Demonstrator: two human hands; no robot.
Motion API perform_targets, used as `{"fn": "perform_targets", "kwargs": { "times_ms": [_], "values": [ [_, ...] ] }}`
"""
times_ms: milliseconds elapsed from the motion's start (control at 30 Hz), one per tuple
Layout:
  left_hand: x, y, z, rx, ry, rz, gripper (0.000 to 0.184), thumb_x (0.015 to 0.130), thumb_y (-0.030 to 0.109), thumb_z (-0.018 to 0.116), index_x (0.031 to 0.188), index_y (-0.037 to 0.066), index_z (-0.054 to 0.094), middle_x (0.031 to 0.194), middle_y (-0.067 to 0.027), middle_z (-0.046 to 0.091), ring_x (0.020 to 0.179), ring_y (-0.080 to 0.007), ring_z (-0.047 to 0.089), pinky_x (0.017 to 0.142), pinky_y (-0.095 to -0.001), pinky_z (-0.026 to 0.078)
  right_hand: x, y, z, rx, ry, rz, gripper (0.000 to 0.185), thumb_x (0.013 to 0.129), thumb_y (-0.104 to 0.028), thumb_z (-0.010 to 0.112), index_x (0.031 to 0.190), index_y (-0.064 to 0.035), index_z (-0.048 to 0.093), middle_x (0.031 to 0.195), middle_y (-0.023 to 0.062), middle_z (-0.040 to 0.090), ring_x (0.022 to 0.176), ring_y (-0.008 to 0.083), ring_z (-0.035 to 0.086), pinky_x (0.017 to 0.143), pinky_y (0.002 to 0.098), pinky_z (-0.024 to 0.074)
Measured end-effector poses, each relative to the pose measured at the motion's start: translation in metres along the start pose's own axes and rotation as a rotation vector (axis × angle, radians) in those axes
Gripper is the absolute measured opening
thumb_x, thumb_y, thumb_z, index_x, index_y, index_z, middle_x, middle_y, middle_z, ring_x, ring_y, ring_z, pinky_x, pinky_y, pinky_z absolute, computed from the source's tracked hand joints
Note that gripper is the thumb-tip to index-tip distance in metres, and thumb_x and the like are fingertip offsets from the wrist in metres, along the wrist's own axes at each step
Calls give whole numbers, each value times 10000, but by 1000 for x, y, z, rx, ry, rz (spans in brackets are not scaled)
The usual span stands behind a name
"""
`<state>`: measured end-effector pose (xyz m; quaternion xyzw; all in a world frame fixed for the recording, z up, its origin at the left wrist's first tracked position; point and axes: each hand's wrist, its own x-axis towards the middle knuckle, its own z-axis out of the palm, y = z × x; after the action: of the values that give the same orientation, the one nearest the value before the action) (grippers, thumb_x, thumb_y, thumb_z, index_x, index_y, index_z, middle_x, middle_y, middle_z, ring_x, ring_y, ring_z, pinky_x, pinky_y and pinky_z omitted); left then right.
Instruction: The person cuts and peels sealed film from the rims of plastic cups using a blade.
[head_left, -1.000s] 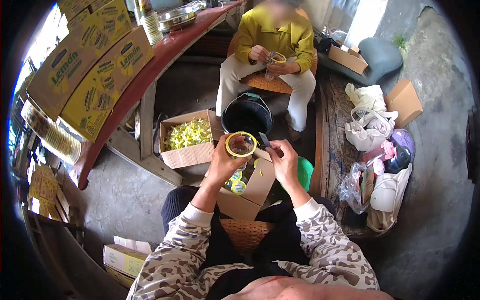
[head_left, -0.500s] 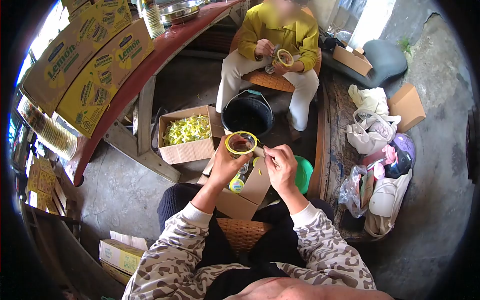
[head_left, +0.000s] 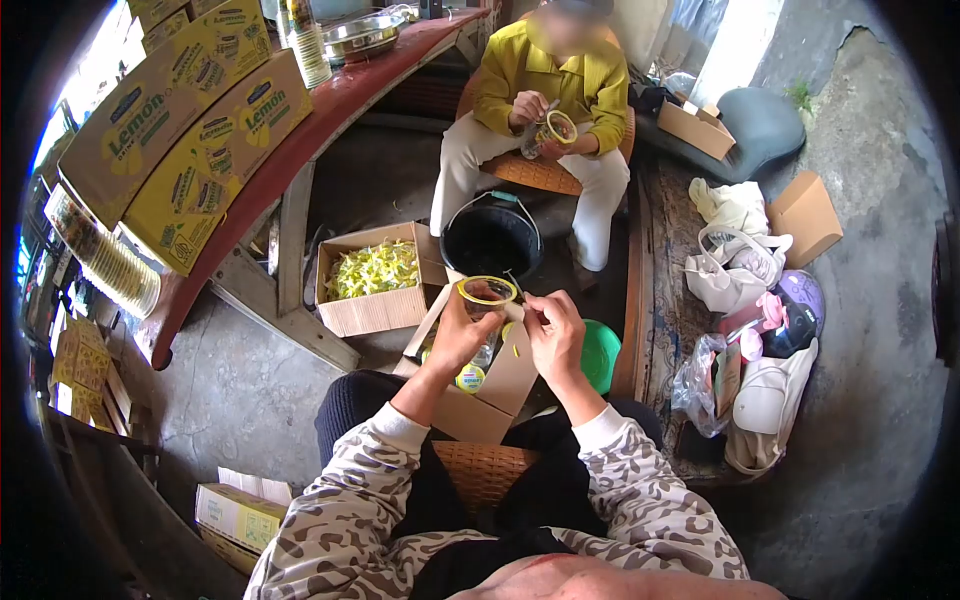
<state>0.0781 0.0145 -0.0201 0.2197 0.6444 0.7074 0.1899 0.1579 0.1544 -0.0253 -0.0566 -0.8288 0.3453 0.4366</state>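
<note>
Upright in my left hand (head_left: pixel 462 325) is a clear plastic cup (head_left: pixel 487 306) with a yellow rim, my fingers wrapped round its side. My right hand (head_left: pixel 555 328) pinches a thin tool (head_left: pixel 513 280), whose tip rises just right of the rim; its exact kind is too small to tell. Below both hands, an open cardboard box (head_left: pixel 478 415) between my knees contains several clear cups, one showing a yellow printed face (head_left: pixel 470 377). A small yellow strip (head_left: pixel 515 350) shows against the box flap.
Ahead stand a black bucket (head_left: pixel 492 250) and a carton (head_left: pixel 372 313) of yellow-green strips. A green basin (head_left: pixel 600 352) sits at right. Opposite, a person in a yellow jacket (head_left: pixel 550 75) holds a similar cup (head_left: pixel 560 127). Lemon drink cartons (head_left: pixel 215 150) line the red table (head_left: pixel 350 95).
The thin tool now points up beside the rim and shows more clearly. The cup has shifted slightly right and down, still in my left hand. The whole view has shifted slightly.
</note>
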Motion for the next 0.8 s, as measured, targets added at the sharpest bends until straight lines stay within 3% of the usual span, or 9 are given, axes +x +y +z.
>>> {"fn": "perform_targets", "kwargs": {
  "times_ms": [67,267,333,633,700,800],
  "values": [
    [1,-1,-3,-56,68,2,445,801,59,668,1207,-11,500,1129,-110,592,1038,-188,583,912,-330,483,1,-4,-2,-9,-8,-18,183,760,104,703,900,-4,654,771,97,578,654,217,610,562,312,496],
    [-8,13,1,-53,-5,-97,438,791,82,665,1190,-11,511,1140,-110,582,1075,-180,559,942,-320,461,-3,-1,1,-44,-49,-20,216,764,110,693,941,-13,675,779,96,586,666,205,619,564,310,496],
    [-5,11,3,-53,-22,-94,439,791,86,664,1190,-13,511,1137,-110,581,1074,-176,557,945,-319,458,-1,3,2,24,-24,-1,167,782,51,712,900,-49,650,751,79,559,630,236,584,532,351,463],
    [4,-3,-6,-76,-52,-57,498,800,124,761,1201,-17,501,1092,-101,592,1024,-173,579,891,-304,485,-1,-6,-2,-3,-29,-37,185,770,61,701,908,-51,650,762,77,563,633,236,588,548,347,471],
    [5,-13,-3,19,-25,76,504,811,145,769,1189,-41,490,1048,-127,611,927,-169,620,801,-298,528,-1,-1,0,-6,-25,-41,189,767,62,704,907,-53,648,762,78,564,632,237,588,544,349,470],
    [5,-13,-2,22,-26,63,507,817,147,764,1195,-42,484,1060,-134,611,956,-185,620,845,-317,520,0,0,-1,13,-15,-21,189,766,58,708,904,-55,645,765,80,566,631,244,590,540,354,470]
  ]
}}
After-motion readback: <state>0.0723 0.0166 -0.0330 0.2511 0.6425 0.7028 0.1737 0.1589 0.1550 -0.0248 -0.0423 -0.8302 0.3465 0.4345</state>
